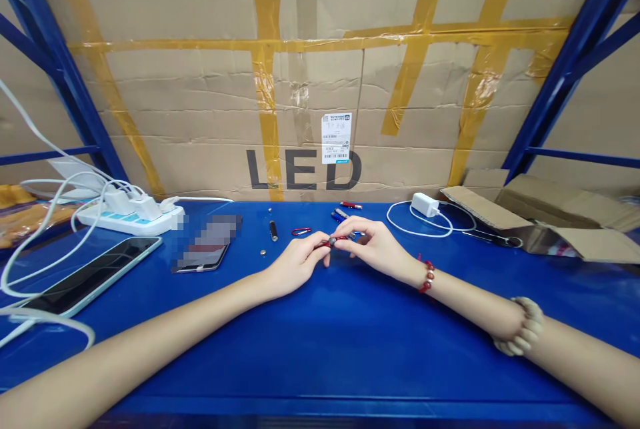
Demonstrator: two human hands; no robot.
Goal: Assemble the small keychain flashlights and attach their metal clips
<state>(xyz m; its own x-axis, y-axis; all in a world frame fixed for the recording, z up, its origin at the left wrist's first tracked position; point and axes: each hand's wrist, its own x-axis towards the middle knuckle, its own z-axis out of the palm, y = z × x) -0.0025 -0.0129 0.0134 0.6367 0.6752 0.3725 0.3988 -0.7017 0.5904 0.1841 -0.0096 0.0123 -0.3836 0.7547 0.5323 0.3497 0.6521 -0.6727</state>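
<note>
My left hand (295, 262) and my right hand (373, 245) meet over the middle of the blue table. Both have their fingers pinched on a small red object with a round silvery part (332, 241); the fingers hide much of it, so its kind is unclear. Left of the hands lie a red carabiner clip (301, 231), a short black metal tube (273, 231) and two small silvery discs, one nearer (263, 252) and one farther (270, 209). Behind my right hand are a slim red tube (351, 205) and some blue tubes (339, 216), partly covered.
A phone (95, 275), a dark, partly blurred flat device (205, 252) and a white power strip (135, 221) with cables occupy the left. To the right are a white charger (425, 205) and an opened cardboard box (550, 215). A large taped carton (210, 115) stands behind.
</note>
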